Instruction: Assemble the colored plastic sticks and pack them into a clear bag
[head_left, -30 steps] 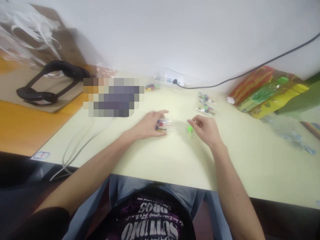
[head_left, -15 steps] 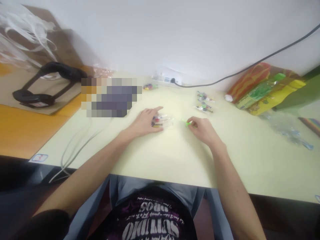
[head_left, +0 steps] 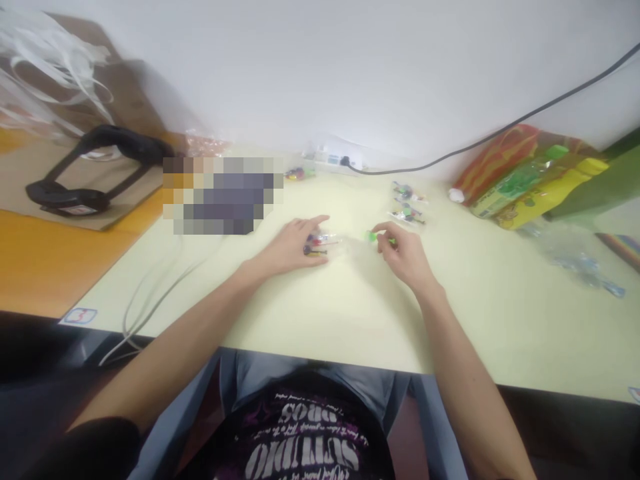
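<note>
My left hand (head_left: 291, 245) lies on the table with thumb and index finger stretched apart. Under and between its fingers is a small clear plastic bag (head_left: 336, 241) holding thin coloured pieces, red, black and yellow among them. The palm and other fingers hide part of that bag. Just right of it, my right hand (head_left: 406, 257) is closed in a pinch on a small bright green piece (head_left: 371, 237). Green shows on both sides of the fingertips, but the shape of the piece is too blurred to make out.
Two small bags of coloured pieces (head_left: 407, 213) lie behind my right hand. Other coloured pieces (head_left: 299, 173) are near a white power strip (head_left: 333, 159) at the wall. Bottle-shaped packs (head_left: 545, 190) and crumpled plastic (head_left: 583, 260) sit at right; a black frame (head_left: 95, 170) at left.
My right hand has risen slightly with the green piece, and more green shows around its fingers. My left hand stays nearly in place at the bag.
</note>
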{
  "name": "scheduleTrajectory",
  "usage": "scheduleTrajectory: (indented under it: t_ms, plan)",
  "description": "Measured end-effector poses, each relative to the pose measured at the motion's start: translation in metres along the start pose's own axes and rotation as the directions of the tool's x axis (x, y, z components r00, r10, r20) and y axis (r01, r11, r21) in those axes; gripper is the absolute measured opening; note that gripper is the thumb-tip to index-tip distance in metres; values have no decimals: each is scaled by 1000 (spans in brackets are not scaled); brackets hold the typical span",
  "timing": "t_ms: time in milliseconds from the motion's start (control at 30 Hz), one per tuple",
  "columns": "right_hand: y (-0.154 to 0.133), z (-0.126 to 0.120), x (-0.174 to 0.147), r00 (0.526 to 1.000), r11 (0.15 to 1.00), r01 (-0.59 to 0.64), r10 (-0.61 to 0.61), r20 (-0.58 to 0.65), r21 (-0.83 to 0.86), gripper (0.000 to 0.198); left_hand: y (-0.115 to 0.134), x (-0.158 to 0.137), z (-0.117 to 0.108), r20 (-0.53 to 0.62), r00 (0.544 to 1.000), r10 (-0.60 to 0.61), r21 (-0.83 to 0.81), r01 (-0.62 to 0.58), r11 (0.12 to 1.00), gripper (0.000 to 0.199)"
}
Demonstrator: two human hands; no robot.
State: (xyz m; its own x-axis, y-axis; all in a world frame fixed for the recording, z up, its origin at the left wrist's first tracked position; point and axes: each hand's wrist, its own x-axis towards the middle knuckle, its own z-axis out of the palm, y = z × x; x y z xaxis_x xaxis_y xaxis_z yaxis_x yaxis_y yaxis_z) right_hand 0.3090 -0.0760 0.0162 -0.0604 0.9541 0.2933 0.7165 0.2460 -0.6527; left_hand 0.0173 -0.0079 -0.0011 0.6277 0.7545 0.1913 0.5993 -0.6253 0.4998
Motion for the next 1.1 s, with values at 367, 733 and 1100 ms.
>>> scheduleTrajectory:
  t_ms: [367,733,1100]
  plan:
    - [-3,4,1,999,991,6,-1,-36,136,24,0,0,0,2,1000,14,-11,-14,1000,91]
    - [-5,11,0,998,984,-16,6,56,176,15,4,-2,0,28,997,79,-59,-77,995,93]
    - [-24,58,-8,994,995,62,-55,99,-77,17,13,-1,9,60,980,191,-68,-186,980,93]
